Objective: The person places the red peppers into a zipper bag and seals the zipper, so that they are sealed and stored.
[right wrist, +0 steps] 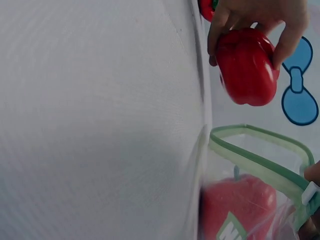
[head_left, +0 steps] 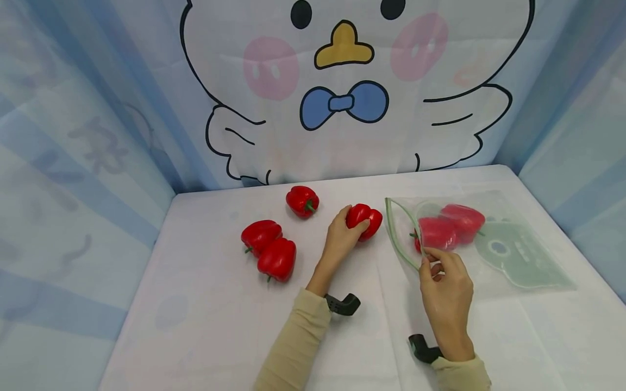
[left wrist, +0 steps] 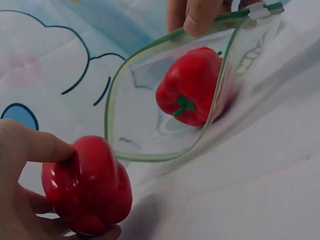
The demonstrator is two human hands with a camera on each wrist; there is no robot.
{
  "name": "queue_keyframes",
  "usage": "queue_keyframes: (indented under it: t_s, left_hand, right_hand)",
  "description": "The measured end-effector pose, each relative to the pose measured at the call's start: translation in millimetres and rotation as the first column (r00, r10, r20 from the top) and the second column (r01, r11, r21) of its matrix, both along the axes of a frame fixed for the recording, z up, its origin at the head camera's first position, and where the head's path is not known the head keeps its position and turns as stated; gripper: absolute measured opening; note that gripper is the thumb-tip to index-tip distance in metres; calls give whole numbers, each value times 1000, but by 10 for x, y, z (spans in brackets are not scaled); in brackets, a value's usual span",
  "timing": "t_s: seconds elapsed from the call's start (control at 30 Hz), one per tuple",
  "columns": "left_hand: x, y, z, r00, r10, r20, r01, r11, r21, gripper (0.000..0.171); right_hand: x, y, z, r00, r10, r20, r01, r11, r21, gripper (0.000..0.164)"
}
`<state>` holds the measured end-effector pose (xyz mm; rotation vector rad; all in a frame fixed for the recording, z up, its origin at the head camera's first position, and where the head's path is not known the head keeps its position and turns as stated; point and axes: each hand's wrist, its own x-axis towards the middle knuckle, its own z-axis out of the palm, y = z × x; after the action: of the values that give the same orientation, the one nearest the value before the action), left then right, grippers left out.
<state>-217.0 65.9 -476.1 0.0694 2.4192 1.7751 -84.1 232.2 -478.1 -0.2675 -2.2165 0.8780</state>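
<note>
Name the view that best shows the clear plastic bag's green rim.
Left wrist: the green rim appears large, nearly face-on. The head view shows it smaller, from above; the right wrist view, at a slant.

White table [head_left: 195, 326] with red peppers [head_left: 277, 259], bag [head_left: 494, 258]

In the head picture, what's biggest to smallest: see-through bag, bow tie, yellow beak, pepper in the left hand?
1. See-through bag
2. Bow tie
3. Yellow beak
4. Pepper, partly covered by the left hand
</note>
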Motion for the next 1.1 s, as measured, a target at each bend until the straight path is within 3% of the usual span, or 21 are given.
queue_keyframes:
  t_s: [0.7, 0.87, 1.1]
  left_hand:
    - [81, 369, -17, 999, -1, 38, -3, 994, 105, 65]
    - [110, 439, -81, 999, -26, -26, 28, 994, 103, 67]
    - [159, 547, -151, 992, -50, -119, 53, 998, 25, 72]
  right_hand:
    - [1, -16, 14, 1000, -12, 21, 11, 1000, 14, 20]
    - [2, -9, 18, 1000, -14, 16, 13, 1000, 20, 20]
    - [5, -13, 8, 1000, -9, 15, 9, 1000, 23, 21]
